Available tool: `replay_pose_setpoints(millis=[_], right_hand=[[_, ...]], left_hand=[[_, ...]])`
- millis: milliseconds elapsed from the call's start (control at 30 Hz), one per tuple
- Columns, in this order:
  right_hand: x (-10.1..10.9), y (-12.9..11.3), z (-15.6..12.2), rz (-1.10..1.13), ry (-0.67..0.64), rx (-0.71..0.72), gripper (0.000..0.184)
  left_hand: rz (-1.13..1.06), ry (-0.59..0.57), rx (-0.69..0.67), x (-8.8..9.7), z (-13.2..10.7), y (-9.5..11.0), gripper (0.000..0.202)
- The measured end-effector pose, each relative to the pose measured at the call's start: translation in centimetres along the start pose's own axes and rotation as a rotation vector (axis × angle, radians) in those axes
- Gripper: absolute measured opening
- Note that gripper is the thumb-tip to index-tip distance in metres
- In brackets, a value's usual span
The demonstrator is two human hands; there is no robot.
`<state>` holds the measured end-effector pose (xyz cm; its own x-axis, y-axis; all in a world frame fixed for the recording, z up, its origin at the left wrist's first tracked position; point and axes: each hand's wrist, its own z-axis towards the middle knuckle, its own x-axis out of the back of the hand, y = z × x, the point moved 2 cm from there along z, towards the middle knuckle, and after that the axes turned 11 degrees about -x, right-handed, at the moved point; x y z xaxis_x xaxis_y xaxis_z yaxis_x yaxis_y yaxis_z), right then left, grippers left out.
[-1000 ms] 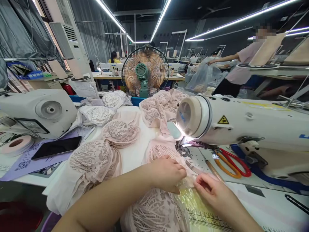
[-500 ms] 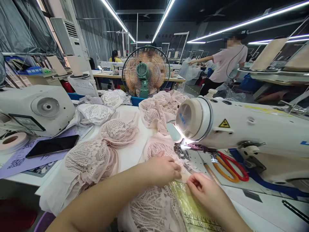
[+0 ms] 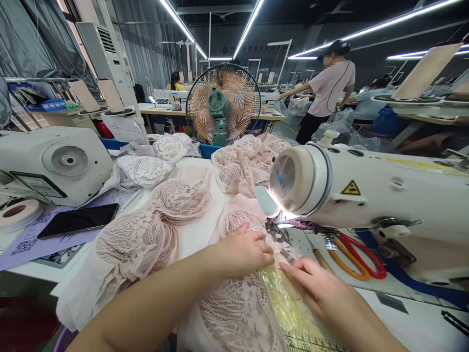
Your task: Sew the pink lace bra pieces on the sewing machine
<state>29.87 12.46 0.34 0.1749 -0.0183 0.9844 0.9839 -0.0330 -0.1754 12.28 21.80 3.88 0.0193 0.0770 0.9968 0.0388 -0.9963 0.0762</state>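
Observation:
A pale pink lace bra (image 3: 242,220) lies under the presser foot of the white sewing machine (image 3: 366,190), by its lit needle area. My left hand (image 3: 247,252) rests on this bra, fingers bent and pressed down on the fabric. Its other lace cup (image 3: 234,310) spreads below my left wrist, toward me. Beside the bra's right edge, my right hand (image 3: 318,281) has its fingers stretched out, tips near the fabric edge. A clear yellowish ruled strip (image 3: 287,303) runs along the table between the bra and my right hand.
Orange-handled scissors (image 3: 348,259) and a red-handled pair (image 3: 370,256) lie beneath the machine arm. Stacked lace bras (image 3: 132,239) are on the left, near a phone (image 3: 78,220) and a tape roll (image 3: 18,215). A large fan (image 3: 222,105) stands ahead; a person (image 3: 330,88) works behind.
My right hand's curled fingers have straightened and moved slightly up along the fabric edge. My left hand stays nearly in place. The person behind has shifted left.

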Motion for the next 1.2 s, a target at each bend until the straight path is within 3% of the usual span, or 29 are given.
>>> replay_pose_setpoints(millis=[233,467,900,1200], right_hand=[[-0.4,0.3,0.5,-0.093,-0.082,0.062,0.041],[0.6,-2.0,2.0,-0.192,-0.276,-0.158,0.051],[0.5,-2.9,3.2,-0.311,-0.285,-0.162,0.066],[-0.2,-1.7,2.7,-0.298,-0.257,-0.154,0.060]], left_hand=[[0.021,-0.063,0.024,0.6,0.3,0.1,0.031],[0.053,-0.016,0.091,0.1,0.4,-0.7,0.029],[0.128,0.029,0.211,-0.2,1.0,-2.4,0.030],[0.117,-0.024,0.370,0.0,1.0,-3.6,0.036]])
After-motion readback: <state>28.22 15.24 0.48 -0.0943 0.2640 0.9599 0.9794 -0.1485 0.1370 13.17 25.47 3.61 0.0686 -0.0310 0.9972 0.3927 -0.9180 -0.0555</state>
